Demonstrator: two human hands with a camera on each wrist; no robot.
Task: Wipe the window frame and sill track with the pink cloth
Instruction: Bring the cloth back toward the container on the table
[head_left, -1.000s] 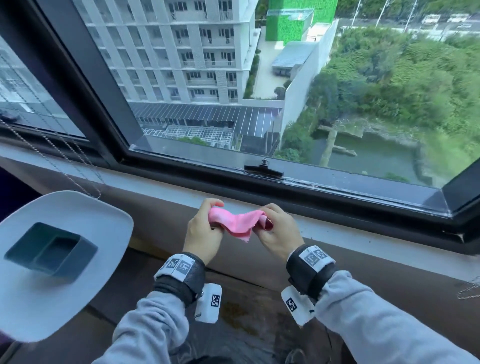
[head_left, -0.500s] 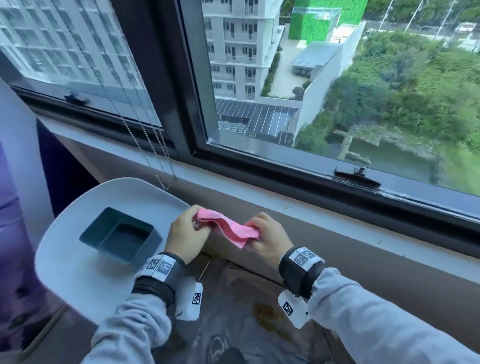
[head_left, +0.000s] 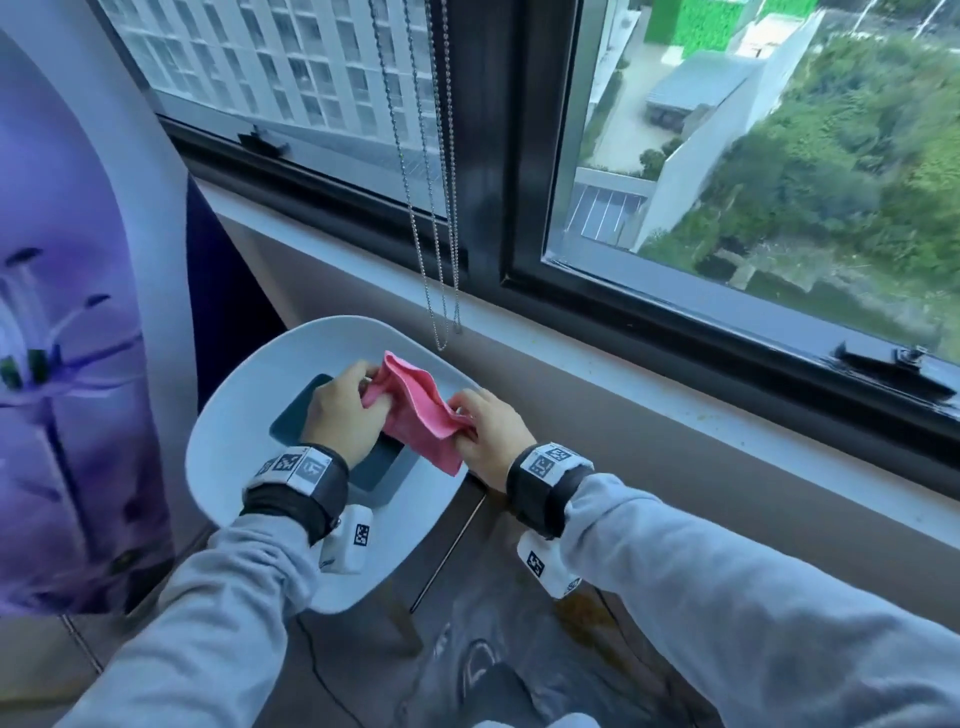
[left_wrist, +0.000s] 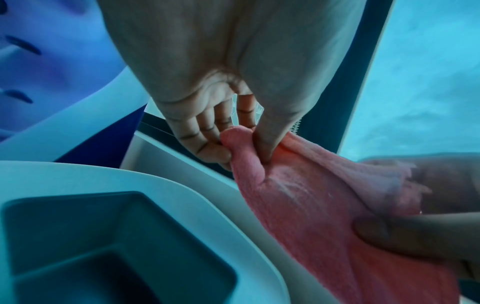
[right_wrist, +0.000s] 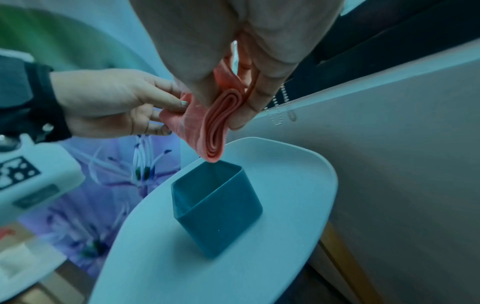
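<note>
Both hands hold the pink cloth (head_left: 415, 405) stretched between them above a small white table (head_left: 234, 431). My left hand (head_left: 345, 410) pinches its left end between thumb and fingers (left_wrist: 207, 150). At the right end, my right hand (head_left: 480, 428) pinches a folded bundle of the pink cloth (right_wrist: 221, 119) between thumb and fingers. The cloth hangs just over a teal square container (right_wrist: 215, 207) on that table. The black window frame (head_left: 675, 322) and its pale sill (head_left: 597, 374) run behind the hands, apart from them.
Beaded blind chains (head_left: 441, 208) hang down to the sill just behind the table. A black window latch (head_left: 893, 364) sits on the lower frame at right, another latch (head_left: 262, 140) at left. A purple flower-printed panel (head_left: 67, 338) stands at left.
The view has swung left and both hands have carried the cloth leftward, from in front of the wall below the sill to above the white table and teal container.
</note>
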